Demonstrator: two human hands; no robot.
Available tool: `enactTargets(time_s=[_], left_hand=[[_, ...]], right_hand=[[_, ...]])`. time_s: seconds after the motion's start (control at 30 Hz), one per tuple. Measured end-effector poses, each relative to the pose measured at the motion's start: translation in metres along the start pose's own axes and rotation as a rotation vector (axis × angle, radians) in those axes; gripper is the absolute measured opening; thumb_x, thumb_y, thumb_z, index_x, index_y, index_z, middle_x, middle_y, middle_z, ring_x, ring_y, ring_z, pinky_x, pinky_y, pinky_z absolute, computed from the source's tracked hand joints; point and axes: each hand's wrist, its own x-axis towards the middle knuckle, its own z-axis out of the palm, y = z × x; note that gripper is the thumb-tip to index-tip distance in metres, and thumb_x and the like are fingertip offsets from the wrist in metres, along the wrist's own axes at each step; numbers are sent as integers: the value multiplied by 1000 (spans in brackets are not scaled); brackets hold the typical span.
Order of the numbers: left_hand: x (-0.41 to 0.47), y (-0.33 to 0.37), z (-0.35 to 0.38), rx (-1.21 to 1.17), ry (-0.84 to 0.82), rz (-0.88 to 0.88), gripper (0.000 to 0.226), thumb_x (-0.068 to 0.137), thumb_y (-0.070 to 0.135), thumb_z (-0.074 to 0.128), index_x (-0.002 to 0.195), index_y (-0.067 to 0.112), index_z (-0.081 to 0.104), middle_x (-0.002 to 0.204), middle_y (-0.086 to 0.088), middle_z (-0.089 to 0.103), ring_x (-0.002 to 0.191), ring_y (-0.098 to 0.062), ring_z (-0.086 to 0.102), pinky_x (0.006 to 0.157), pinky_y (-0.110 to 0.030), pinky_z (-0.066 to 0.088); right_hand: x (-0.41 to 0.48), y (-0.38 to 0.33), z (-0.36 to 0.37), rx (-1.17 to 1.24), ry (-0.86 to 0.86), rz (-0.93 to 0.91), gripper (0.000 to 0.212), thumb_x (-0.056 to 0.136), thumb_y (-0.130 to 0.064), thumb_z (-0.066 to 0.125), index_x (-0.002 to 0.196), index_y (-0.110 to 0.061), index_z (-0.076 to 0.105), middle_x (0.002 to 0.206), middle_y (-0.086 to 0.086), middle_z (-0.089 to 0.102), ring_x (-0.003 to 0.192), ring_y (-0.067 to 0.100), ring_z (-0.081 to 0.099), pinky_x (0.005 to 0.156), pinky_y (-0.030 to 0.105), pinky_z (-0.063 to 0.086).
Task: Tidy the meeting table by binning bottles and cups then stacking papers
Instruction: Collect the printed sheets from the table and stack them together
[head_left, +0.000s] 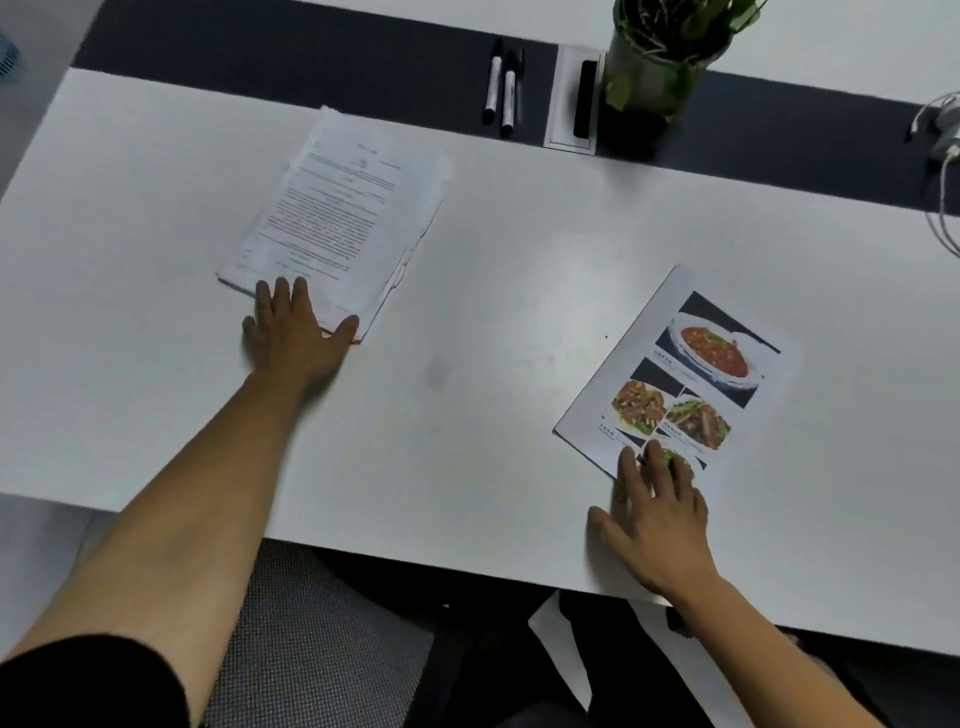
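Left hand (291, 332): flat, fingers straight and spread, fingertips resting on the near edge of a stack of printed text papers (337, 208), thumb against the stack's near right corner, nothing gripped; stack lies on the white table (493, 291), left of centre, turned slightly askew, its sheets unevenly aligned along the right edge. Right hand (654, 514): flat, fingers extended, fingertips pressing the near corner of a single sheet with colour photographs of food dishes (680, 364), nothing gripped; sheet lies flat on the table at right, rotated on the diagonal, well apart from the stack. Both forearms bare; a dark sleeve (93, 680) shows at the left arm's near end. Far side of the table: a dark strip (311, 57) running across; on it two markers with black caps (501, 88) side by side; just right of them a white-framed recess holding a black oblong object (584, 98); beside that a potted green plant (660, 67) in a clear container. Far right edge: a white charger with cable (943, 135), partly cut off. Below the table's near edge: a white sheet (561, 649) partly in view, resting place not discernible.
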Motion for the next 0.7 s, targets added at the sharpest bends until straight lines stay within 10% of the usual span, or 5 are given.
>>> enactTargets(time_s=[0.23,0.53,0.7], left_hand=[[-101,4,37,19,13,85,90,83,82,29,147,20,39,145,-13,41,141,-31,22,117,-56,6],[-312,52,88,-15,-251,157,124,61,98,39,155,18,23,158,-7,22,143,-28,18,116,-47,16],[-340,50,124,79,-160,236,95,61,47,86,142,19,45,159,-29,13,148,-46,7,114,-67,12]], right_hand=[[0,-3,0,14,10,7,92,76,-82,18,154,-33,13,165,5,4,146,45,2,113,59,18],[-18,12,-2,-41,-17,-70,114,63,-100,29,154,-37,1,163,13,-7,146,42,1,111,58,18],[-45,44,19,-157,-77,-184,133,53,-95,54,157,-30,3,163,19,-5,146,48,2,108,59,17]])
